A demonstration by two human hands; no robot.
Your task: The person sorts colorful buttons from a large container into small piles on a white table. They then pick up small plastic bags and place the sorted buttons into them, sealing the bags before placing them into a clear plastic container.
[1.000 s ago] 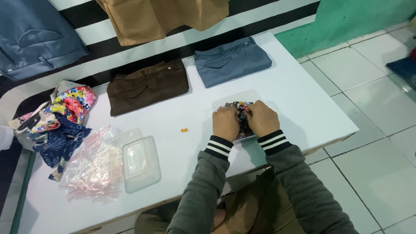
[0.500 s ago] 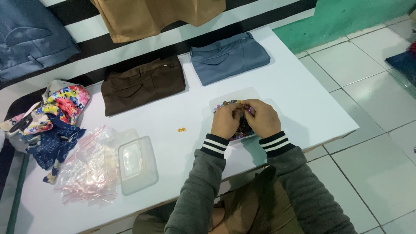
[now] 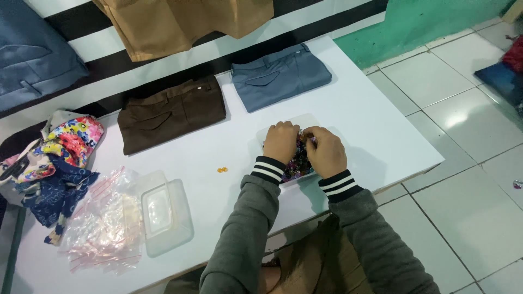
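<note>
On the white table (image 3: 376,130), both hands still over beads (image 3: 297,158), unchanged.

1. Two hands, left hand (image 3: 281,142) and right hand (image 3: 326,151), over one clear box of beads (image 3: 297,158).
2. Two folded trousers beyond the box: brown trousers (image 3: 170,112) and blue-grey trousers (image 3: 279,76).
3. One empty clear container (image 3: 166,215), well left of the box.
4. One small orange bead (image 3: 221,170), left of the box.

Glossy beads (image 3: 297,158) in clear plastic tray (image 3: 305,121); smooth matt table (image 3: 376,136).
</note>
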